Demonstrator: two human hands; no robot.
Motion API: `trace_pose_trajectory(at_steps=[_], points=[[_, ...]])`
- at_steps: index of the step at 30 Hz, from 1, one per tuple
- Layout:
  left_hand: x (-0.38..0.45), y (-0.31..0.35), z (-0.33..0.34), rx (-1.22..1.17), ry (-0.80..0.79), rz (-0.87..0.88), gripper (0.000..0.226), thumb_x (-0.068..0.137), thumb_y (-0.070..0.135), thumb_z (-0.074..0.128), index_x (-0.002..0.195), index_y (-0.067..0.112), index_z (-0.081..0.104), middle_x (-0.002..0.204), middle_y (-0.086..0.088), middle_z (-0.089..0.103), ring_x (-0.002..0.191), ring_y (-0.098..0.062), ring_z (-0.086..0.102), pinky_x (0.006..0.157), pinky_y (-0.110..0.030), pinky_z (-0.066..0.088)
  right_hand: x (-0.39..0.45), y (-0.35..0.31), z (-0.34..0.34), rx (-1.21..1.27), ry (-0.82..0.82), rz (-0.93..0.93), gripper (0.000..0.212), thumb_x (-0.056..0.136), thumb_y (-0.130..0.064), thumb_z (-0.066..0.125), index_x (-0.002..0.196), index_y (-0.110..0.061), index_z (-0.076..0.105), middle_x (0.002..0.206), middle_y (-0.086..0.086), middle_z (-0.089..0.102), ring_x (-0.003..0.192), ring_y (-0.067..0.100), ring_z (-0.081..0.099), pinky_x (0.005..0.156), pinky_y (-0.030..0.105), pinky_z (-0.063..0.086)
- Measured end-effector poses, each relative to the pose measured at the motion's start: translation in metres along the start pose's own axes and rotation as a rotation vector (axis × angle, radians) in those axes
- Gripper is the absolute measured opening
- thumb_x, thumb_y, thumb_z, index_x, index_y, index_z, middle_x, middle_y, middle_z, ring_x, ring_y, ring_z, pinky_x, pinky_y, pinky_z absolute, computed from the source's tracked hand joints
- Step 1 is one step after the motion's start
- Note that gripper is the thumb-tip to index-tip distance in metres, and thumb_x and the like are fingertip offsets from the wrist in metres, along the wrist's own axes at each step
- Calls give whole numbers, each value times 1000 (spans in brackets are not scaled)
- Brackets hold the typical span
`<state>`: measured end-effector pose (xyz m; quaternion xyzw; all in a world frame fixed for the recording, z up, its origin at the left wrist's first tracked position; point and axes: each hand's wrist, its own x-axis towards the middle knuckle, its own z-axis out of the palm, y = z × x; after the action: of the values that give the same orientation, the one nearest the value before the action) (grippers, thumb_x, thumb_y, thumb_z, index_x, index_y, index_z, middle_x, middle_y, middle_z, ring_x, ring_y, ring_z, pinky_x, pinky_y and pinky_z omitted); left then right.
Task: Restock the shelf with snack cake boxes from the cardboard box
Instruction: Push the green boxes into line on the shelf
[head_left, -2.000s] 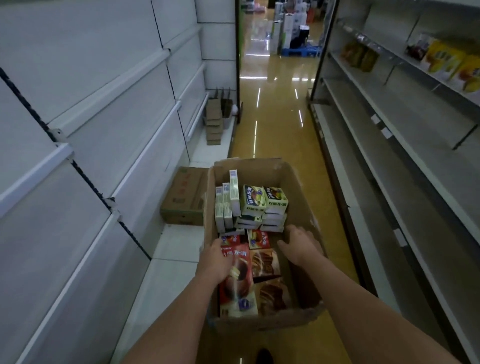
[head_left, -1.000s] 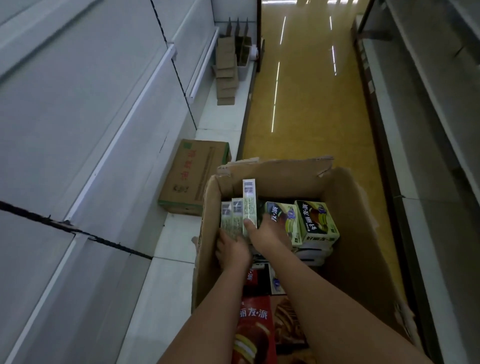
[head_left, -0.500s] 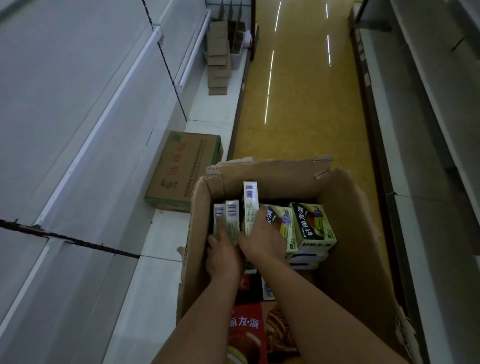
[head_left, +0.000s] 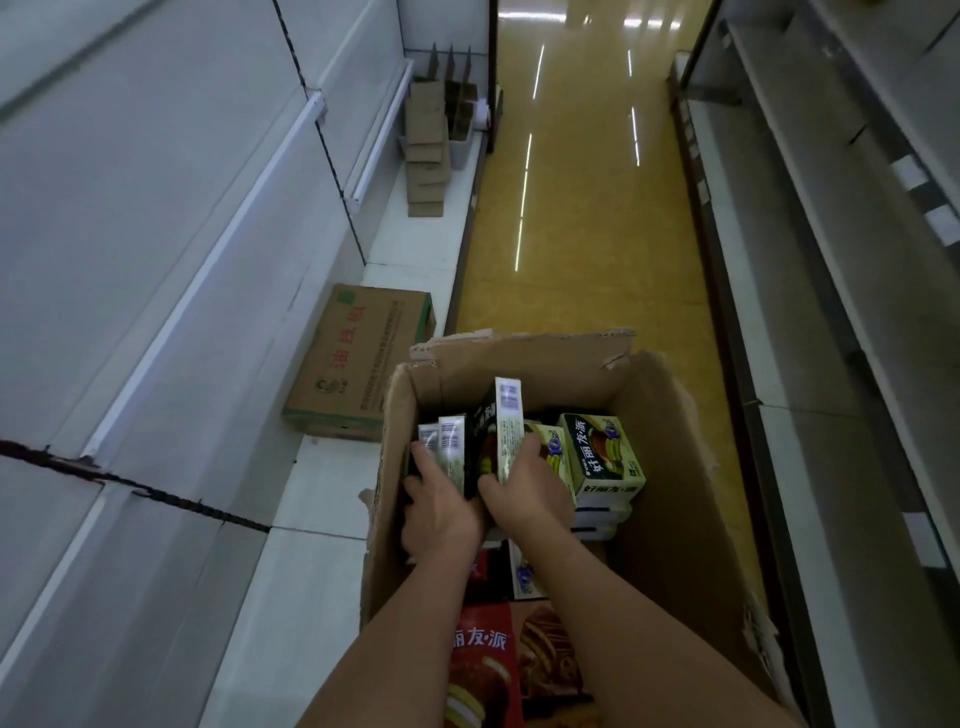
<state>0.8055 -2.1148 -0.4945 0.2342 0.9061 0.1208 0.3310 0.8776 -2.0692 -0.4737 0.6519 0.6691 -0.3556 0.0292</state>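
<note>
Both hands are working inside the carton (head_left: 670, 467): right hand (head_left: 524, 493) is clamping the tall upright box (head_left: 506, 431), left hand (head_left: 441, 512) is gripping two shorter boxes (head_left: 444, 449) at its nine o'clock.

white bottom shelf (head_left: 332, 525) on left holds closed carton (head_left: 358, 364), small brown boxes (head_left: 427, 156) farther back.

Glossy yellow floor (head_left: 587, 218) between white shelving (head_left: 156, 208).

Brown cardboard box (head_left: 675, 467), green-and-yellow snack cake boxes (head_left: 602, 457), red ones (head_left: 483, 670), yellow floor (head_left: 587, 249)
</note>
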Motion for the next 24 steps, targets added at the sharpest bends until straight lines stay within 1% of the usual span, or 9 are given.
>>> trace_pose_trajectory(at_steps=[3,7,8,10,12,16,19,22,24], points=[[-16,2,-15,-10,9,21,95,89,37,58,151,24,-14,153,-9,27,122,-31,49,85,-42,45,-16,7,-9,74,2,44,43,89,-36,56,120,-17,34,89,-1,54,79,23,55,67,31,42],[-39,3,-34,-76,36,42,87,90,39,52,151,27,-9,148,-6,35,116,-28,53,75,-36,43,-36,17,-31,280,60,91,35,85,-27,61,111,-17,39,95,2,60,83,23,61,73,37,52],[-44,1,-38,-125,26,51,82,90,39,50,151,28,-4,144,-6,40,114,-28,54,75,-35,42,-40,20,-37,315,68,93,33,85,-25,61,109,-18,39,91,1,58,78,21,59,70,36,52],[-57,-1,-46,-254,-17,72,72,87,37,47,149,33,10,131,-7,50,106,-29,56,84,-39,47,-52,27,-55,341,90,91,31,87,-24,61,108,-17,39,82,-2,53,70,17,55,65,32,48],[-68,-2,-52,-374,-53,85,67,82,38,43,145,36,20,122,-7,56,101,-29,58,90,-46,48,-63,35,-71,400,131,91,31,87,-28,61,108,-19,40,83,-1,55,71,18,58,69,35,51],[-89,0,-60,-377,-53,163,64,77,44,37,139,41,22,116,-5,59,96,-27,61,89,-47,50,-80,56,-99,531,164,70,27,83,-27,62,103,-24,44,88,0,61,82,25,65,80,47,55],[-105,0,-62,-307,-50,186,61,82,44,40,139,41,19,116,-6,58,94,-27,62,86,-45,50,-94,76,-115,639,175,38,19,83,-20,59,98,-25,48,89,3,62,82,26,65,82,49,55],[-120,-1,-60,-346,-53,214,64,79,46,39,140,38,21,114,-5,59,92,-26,63,84,-45,52,-106,93,-124,821,68,90,19,86,-20,57,105,-15,54,92,10,67,83,29,67,83,49,55],[-139,1,-61,-425,-105,271,53,89,38,42,140,37,27,110,-3,62,88,-22,65,78,-38,53,-120,100,-130,946,-84,148,28,91,-32,59,109,-10,58,95,14,71,83,30,70,82,46,57]])
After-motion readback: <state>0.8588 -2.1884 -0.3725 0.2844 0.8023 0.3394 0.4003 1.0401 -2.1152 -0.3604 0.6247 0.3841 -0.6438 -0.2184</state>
